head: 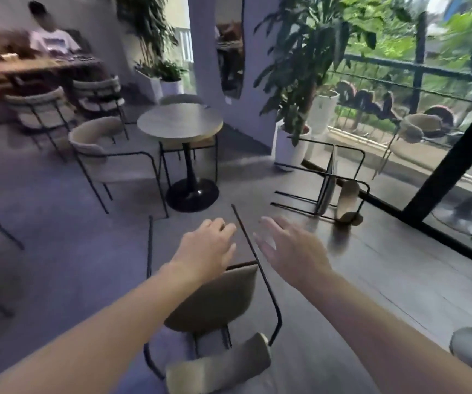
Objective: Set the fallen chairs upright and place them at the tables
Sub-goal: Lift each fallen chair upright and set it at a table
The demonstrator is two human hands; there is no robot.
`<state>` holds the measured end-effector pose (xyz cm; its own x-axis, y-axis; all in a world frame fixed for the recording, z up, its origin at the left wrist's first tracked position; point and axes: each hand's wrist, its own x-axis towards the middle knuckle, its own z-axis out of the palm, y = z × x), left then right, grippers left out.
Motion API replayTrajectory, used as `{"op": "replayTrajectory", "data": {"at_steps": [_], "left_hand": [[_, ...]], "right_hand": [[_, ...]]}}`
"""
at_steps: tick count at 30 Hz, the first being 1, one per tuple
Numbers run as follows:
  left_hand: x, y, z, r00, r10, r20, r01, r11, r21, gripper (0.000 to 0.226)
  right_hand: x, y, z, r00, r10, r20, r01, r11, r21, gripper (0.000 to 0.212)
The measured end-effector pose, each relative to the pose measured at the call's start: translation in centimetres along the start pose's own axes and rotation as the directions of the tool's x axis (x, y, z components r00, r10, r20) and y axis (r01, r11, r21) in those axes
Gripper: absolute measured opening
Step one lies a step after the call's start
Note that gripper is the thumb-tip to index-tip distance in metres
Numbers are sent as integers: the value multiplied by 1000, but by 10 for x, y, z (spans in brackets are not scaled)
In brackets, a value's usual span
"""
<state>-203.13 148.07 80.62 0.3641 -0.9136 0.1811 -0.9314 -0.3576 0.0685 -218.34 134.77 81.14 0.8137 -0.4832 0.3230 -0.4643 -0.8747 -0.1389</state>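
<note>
Beige padding and thin black metal make up the near chair (214, 302), which lies tipped over on the grey floor (58, 251) right below you, its backrest roll closest to you and its legs pointing away toward the round table (180, 120). Your left hand (206, 251) is stretched out above the seat, fingers loosely curled and holding nothing. Your right hand (291, 251) is spread wide with the fingers apart, also empty, just to the right of one black leg (253, 251) that runs up between your 2 hands. Whether either hand touches that leg is hard to tell through the blur.

A far chair (331, 183) lies on its side to the right, near the glass wall (428, 137) and a white planter (288, 149), well apart from your hands. At the round table an upright chair (95, 143) stands on the left, and another chair back shows behind the tabletop. 2 more upright chairs stand at the long wooden table (35, 66) in the far left corner, where a person sits.
</note>
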Motion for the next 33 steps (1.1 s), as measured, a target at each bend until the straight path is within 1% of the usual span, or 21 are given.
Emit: {"op": "replayTrajectory", "data": {"at_steps": [2, 4, 6, 10, 13, 15, 19, 21, 24, 27, 30, 33], "left_hand": [[-4, -4, 32, 998, -68, -17, 69, 997, 28, 41], [-6, -11, 72, 989, -145, -4, 145, 988, 53, 41], [-9, -17, 118, 976, -217, 22, 214, 973, 84, 41], [-16, -31, 213, 967, -254, 36, 244, 954, 172, 38], [-24, -46, 294, 958, -282, 60, 267, 946, 184, 37], [-36, -54, 351, 956, -286, 70, 271, 947, 171, 35], [-66, -62, 468, 959, -270, 80, 250, 947, 204, 28], [-76, -66, 513, 951, -295, 94, 273, 943, 191, 26], [-97, -80, 597, 932, -329, 150, 300, 936, 185, 28], [-121, -98, 675, 894, -380, 237, 340, 920, 193, 29], [-144, -109, 735, 844, -419, 333, 390, 908, 154, 33], [-158, -113, 779, 828, -433, 356, 403, 901, 158, 40]], "right_hand": [[9, 12, 36, 995, -96, 24, 95, 995, 38, 39], [14, 21, 85, 982, -181, 56, 177, 982, 73, 37], [11, 28, 140, 972, -223, 73, 214, 971, 109, 36], [-1, 33, 258, 955, -284, 80, 268, 949, 165, 43], [-15, 36, 348, 945, -317, 83, 296, 935, 194, 44], [-32, 39, 405, 941, -325, 88, 302, 931, 207, 43], [-74, 42, 519, 943, -314, 109, 292, 939, 184, 36], [-90, 42, 561, 951, -282, 125, 258, 950, 178, 36], [-121, 47, 643, 950, -276, 145, 246, 949, 195, 39], [-152, 60, 715, 932, -267, 244, 227, 958, 177, 42], [-180, 74, 774, 911, -243, 333, 198, 966, 164, 45], [-198, 80, 814, 897, -231, 377, 182, 970, 161, 47]]}}
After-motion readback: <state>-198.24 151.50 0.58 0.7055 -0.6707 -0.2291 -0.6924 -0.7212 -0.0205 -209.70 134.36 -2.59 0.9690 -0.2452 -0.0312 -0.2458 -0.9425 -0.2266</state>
